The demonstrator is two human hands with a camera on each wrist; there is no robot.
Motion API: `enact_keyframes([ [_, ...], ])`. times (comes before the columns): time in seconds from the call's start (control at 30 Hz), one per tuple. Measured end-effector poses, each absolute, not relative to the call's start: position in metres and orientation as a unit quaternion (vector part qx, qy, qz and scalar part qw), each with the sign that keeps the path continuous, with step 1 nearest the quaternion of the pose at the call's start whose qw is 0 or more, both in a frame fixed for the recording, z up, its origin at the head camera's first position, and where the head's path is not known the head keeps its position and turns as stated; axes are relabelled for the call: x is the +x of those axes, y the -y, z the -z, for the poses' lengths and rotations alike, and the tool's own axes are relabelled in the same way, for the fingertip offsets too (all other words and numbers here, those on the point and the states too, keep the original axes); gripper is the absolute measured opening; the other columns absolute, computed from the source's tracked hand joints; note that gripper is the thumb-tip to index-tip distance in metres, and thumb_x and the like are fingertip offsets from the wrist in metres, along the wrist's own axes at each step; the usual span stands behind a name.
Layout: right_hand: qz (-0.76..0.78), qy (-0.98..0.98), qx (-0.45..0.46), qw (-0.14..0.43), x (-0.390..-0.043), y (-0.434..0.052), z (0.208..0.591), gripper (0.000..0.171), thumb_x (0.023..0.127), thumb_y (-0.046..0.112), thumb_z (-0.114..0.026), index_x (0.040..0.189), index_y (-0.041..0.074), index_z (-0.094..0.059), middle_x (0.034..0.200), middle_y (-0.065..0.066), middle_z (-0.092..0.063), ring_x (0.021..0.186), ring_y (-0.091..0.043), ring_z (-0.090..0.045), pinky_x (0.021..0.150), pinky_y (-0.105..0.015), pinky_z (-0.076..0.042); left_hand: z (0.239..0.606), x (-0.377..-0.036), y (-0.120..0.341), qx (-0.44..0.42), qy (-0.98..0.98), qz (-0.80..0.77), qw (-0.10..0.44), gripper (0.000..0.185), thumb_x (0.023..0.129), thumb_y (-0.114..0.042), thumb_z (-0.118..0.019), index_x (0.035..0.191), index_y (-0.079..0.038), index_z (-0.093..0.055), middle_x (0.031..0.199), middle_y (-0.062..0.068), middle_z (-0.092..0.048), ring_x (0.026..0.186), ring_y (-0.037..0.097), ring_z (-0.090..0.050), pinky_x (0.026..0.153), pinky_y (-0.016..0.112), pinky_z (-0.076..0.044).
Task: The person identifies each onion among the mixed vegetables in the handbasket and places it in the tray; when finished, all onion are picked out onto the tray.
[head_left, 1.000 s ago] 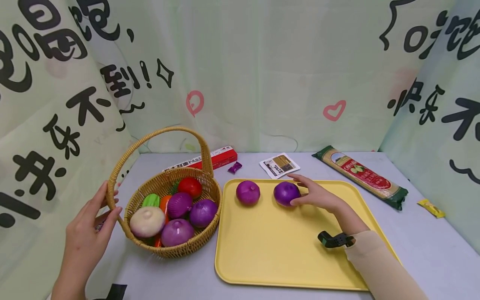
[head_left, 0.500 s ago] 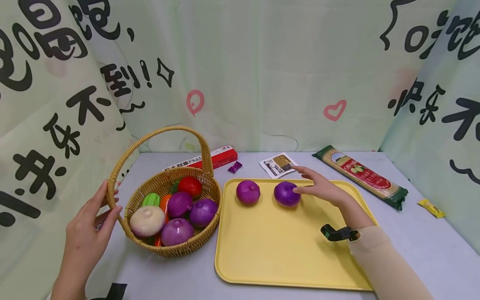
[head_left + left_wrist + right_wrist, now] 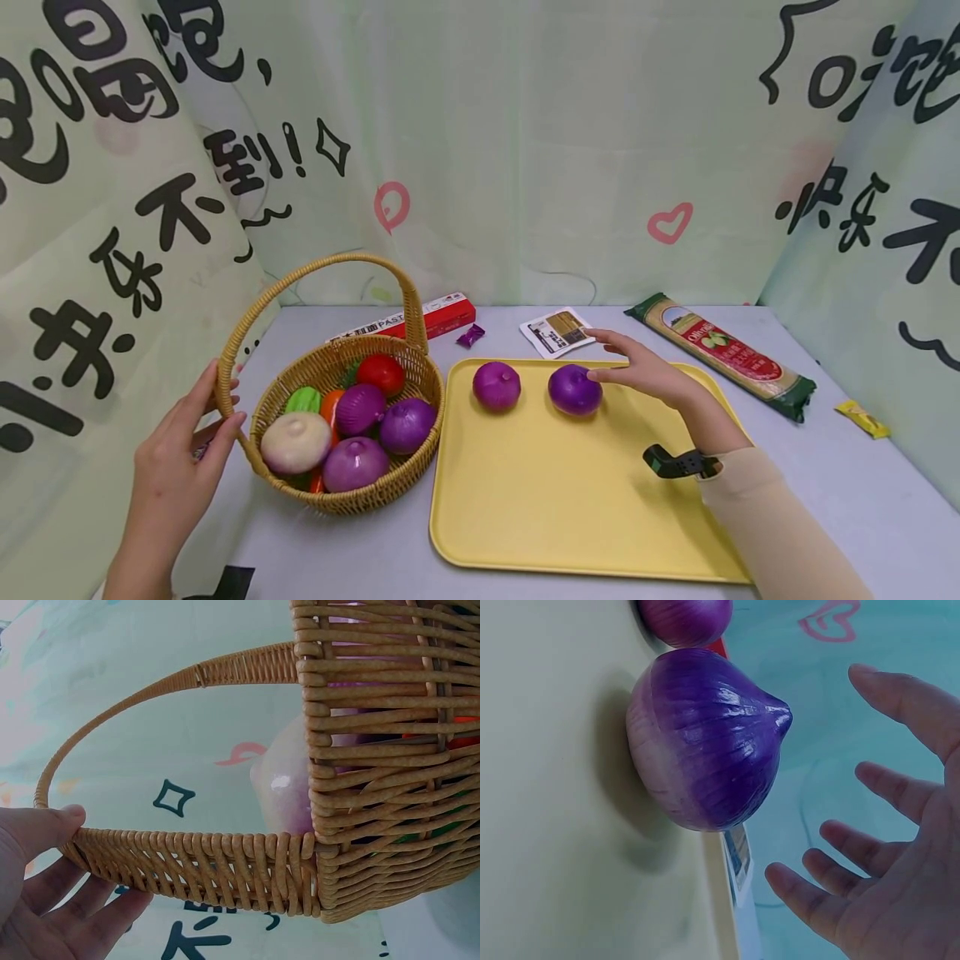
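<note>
My left hand holds the side of the wicker basket's handle, thumb on one face and fingers on the other. In the basket lie a white-and-purple onion, several purple onions, a tomato and a green vegetable. My right hand hovers just right of a dark purple onion, fingers spread and holding nothing. In the right wrist view, a gap shows between the fingers and that onion. A second purple onion sits left of it on the yellow tray.
Behind the basket lies a red-and-white box, with a small purple-wrapped candy close by. Beyond the tray are a flat white packet and a long pasta bag. A yellow-wrapped candy lies far right.
My right hand has risen off the dark purple onion and shifted slightly right, its fingers coming away from the onion's side. The onion stays in place, and the left hand has kept its hold.
</note>
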State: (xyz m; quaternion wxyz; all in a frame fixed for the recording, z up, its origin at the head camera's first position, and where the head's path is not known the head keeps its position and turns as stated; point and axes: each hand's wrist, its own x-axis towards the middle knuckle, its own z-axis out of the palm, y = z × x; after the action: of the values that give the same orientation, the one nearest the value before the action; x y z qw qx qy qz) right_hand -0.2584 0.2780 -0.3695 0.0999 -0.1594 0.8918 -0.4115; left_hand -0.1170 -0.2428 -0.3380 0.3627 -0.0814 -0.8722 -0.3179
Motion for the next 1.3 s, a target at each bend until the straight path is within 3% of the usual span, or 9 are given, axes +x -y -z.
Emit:
enact_keyframes([
  [1.07, 0.390, -0.897, -0.188, 0.094, -0.265, -0.257, 0.354, 0.067, 0.087, 0.038, -0.065, 0.145, 0.021, -0.035, 0.155, -0.017, -0.023, 0.142, -0.042, -0.019, 0.112, -0.065, -0.021, 0.338, -0.117, 0.242, -0.074, 0.878, 0.309, 0.357, 0.081, 0.077, 0.009, -0.069, 0.145, -0.021, -0.038, 0.114, 0.023, -0.061, 0.101, -0.030, -0.033, 0.075, -0.010, -0.032],
  [1.3, 0.387, -0.893, -0.210, 0.093, -0.265, -0.248, 0.349, 0.066, 0.087, 0.036, -0.065, 0.145, 0.020, -0.036, 0.153, -0.016, -0.027, 0.141, -0.040, -0.022, 0.111, -0.063, -0.025, 0.339, -0.116, 0.243, -0.074, 0.878, 0.308, 0.358, 0.079, 0.078, 0.009, -0.069, 0.145, -0.019, -0.039, 0.113, 0.023, -0.061, 0.101, -0.030, -0.033, 0.076, -0.010, -0.032],
])
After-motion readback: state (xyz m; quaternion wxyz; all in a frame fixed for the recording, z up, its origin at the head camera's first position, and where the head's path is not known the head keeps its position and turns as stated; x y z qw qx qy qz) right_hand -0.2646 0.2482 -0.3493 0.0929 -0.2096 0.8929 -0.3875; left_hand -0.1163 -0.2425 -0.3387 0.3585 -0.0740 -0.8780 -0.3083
